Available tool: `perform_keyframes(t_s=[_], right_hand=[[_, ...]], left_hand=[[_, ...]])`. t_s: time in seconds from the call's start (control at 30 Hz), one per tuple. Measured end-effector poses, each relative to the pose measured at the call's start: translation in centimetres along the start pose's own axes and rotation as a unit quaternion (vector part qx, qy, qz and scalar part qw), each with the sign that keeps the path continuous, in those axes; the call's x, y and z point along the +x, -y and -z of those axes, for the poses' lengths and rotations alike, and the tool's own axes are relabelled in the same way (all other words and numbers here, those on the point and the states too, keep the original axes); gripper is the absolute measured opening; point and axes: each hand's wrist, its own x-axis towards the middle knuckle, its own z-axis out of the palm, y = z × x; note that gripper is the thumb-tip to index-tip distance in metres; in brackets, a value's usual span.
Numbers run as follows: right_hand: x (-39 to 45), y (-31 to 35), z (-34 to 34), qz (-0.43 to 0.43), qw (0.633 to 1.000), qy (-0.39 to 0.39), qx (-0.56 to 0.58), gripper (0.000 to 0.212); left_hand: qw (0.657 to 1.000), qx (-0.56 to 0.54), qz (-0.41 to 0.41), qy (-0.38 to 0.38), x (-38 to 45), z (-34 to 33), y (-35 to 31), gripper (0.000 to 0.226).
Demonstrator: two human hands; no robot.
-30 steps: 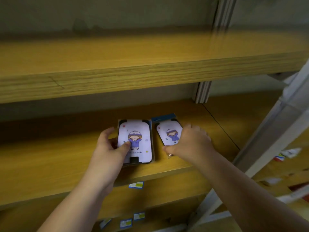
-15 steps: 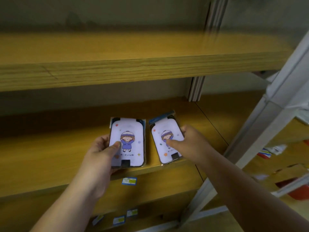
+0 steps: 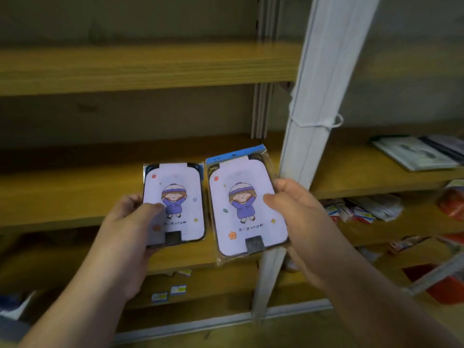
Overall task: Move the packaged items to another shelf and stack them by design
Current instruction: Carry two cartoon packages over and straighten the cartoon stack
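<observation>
Two flat packaged items with the same design, a cartoon child in a purple coat on a pale card, are held side by side in front of the wooden shelf (image 3: 62,187). My left hand (image 3: 130,227) grips the left package (image 3: 175,204), thumb on its face. My right hand (image 3: 298,217) grips the right package (image 3: 247,207), which has a blue header strip, thumb on its face too. Both packages are lifted off the shelf and tilted toward me.
A white metal upright (image 3: 311,116) stands just right of the packages. Beyond it, the right-hand shelf holds flat white and grey packages (image 3: 416,151); more packaged goods (image 3: 361,209) and red items (image 3: 449,204) lie on lower shelves. Small labels (image 3: 170,292) are on a lower shelf edge.
Both hands have lifted the two packages off the middle shelf and drawn them toward me. The view has swung right, bringing the white upright and the right-hand shelves into sight.
</observation>
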Motion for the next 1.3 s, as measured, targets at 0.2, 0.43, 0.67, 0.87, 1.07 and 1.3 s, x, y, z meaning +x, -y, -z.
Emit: perform_keyframes(t_s=[0.2, 0.43, 0.67, 0.87, 1.07, 1.3], right_hand=[[-6.8, -0.2, 9.6, 0.028, 0.998, 0.017, 0.051, 0.032], [-11.2, -0.7, 19.9, 0.003, 0.993, -0.067, 0.101, 0.019], [-13.0, -0.9, 29.1, 0.019, 0.982, -0.135, 0.132, 0.016], [-12.5, -2.0, 35.8, 0.029, 0.972, -0.181, 0.150, 0.017], [-8.6, -1.7, 42.9, 0.030, 0.958, -0.237, 0.160, 0.014], [-1.4, 0.1, 51.0, 0.034, 0.952, -0.252, 0.168, 0.018]], left_hand=[[0.999, -0.013, -0.010, 0.032, -8.9, -7.3, 2.2, 0.019], [0.997, -0.016, 0.002, 0.081, -15.4, -17.3, 5.3, 0.020], [0.989, -0.004, 0.013, 0.145, -17.4, -26.4, 6.4, 0.025], [0.976, 0.019, 0.044, 0.212, -16.5, -34.0, 8.1, 0.024], [0.957, 0.013, 0.073, 0.279, -13.5, -42.6, 9.1, 0.025], [0.953, 0.033, 0.083, 0.289, -6.9, -53.3, 9.7, 0.029]])
